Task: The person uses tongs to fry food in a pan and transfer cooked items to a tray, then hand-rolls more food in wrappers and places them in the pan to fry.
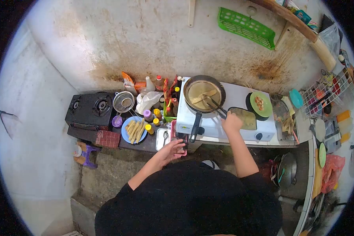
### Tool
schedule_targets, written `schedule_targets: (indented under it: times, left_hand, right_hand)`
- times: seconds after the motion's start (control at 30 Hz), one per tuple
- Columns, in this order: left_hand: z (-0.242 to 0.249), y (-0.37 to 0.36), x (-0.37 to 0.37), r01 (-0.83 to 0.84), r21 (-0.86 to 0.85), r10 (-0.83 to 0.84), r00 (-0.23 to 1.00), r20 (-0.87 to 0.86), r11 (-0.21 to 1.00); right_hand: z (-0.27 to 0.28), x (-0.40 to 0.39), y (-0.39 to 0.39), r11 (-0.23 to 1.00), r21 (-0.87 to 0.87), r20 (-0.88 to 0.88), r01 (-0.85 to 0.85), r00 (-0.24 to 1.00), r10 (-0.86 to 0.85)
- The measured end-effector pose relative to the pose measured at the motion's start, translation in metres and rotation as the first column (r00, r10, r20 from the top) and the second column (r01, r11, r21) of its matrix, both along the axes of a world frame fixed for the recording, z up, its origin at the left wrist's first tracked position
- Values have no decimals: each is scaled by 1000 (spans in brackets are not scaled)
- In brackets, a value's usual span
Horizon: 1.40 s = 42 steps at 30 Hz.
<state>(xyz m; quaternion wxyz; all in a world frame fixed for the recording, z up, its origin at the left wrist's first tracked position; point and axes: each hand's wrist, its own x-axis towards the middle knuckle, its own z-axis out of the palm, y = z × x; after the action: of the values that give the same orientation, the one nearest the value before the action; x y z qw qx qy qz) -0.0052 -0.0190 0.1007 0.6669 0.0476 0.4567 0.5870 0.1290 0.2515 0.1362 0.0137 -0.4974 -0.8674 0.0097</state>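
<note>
My right hand (233,122) grips dark tongs (220,109), whose tips reach into the frying pan (223,84) on the white stove (236,92). Pale rolled pieces (205,95) lie in oil in the pan, right at the tong tips. The black pan handle (195,128) points toward me. My left hand (172,151) is open, fingers apart, beside a pink tray (181,152) at the counter's front edge. A blue plate (126,135) with several similar pale rolls (136,131) stands to its left.
A black two-burner stove (84,109) stands at the left. Sauce bottles (159,83) and yellow-capped jars (149,129) crowd the middle. A green plate with food (259,110) sits at the right of the white stove. Beyond it is a wire dish rack (322,94).
</note>
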Motion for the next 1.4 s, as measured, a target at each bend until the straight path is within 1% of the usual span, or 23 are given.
schedule_targets:
  times: [0.13, 0.23, 0.33, 0.43, 0.53, 0.63, 0.73, 0.83, 0.93, 1.03, 1.13, 1.23, 1.33, 1.37, 1.4]
  left_hand:
    - [3, 0, 1, -15, 3, 15, 1000, 7, 1000]
    - [2, -1, 0, -9, 27, 9, 1000, 8, 1000]
    - [0, -1, 1, -8, 7, 8, 1000, 6, 1000]
    - [-5, 0, 0, -3, 29, 3, 1000, 30, 1000]
    - [-7, 1, 0, 0, 50, -2, 1000, 26, 999]
    - [-4, 3, -1, -5, 43, 4, 999, 34, 999]
    - [-6, 5, -2, -2, 34, 1, 999, 39, 999]
    - [-3, 6, -2, -26, 36, 24, 998, 50, 999]
    - [0, 7, -2, -25, 30, 23, 999, 47, 999]
    - [0, 6, -3, -32, 24, 31, 999, 40, 999]
    - [6, 4, -4, -43, 28, 42, 998, 40, 999]
    - [0, 3, -7, -66, 49, 64, 997, 52, 997]
    - [0, 1, -11, -86, 41, 83, 995, 53, 995]
    - [2, 1, -11, -93, 32, 91, 995, 48, 995]
    - [5, 1, -11, -100, 24, 99, 994, 44, 995]
  right_hand:
    - [-1, 3, 4, 999, -27, -23, 42, 999, -43]
    - [2, 5, 14, 991, -56, -26, 119, 992, -120]
    - [-2, 4, 9, 992, -70, -14, 100, 995, -102]
    - [-11, 3, 2, 1000, -24, -35, 20, 999, -21]
    - [-10, 3, 6, 997, -18, -56, 70, 996, -71]
    - [-9, 3, 11, 996, -22, -109, 81, 991, -83]
    - [-8, -3, -1, 995, -72, -62, 74, 995, -79]
    - [-3, -3, -17, 998, -65, -13, -17, 1000, 16]
    - [-2, -2, -18, 997, -79, -63, -11, 998, 6]
    - [-1, -5, -10, 996, -89, -49, -17, 999, 13]
    - [1, -7, -3, 998, -61, -38, 5, 999, -7]
    - [2, -6, 9, 998, -53, -30, 21, 999, -23]
    - [9, -1, 16, 999, -12, -63, 44, 997, -45]
    - [14, 2, 20, 997, -56, -4, 46, 999, -46]
    - [21, 3, 20, 997, -42, -15, 62, 998, -63]
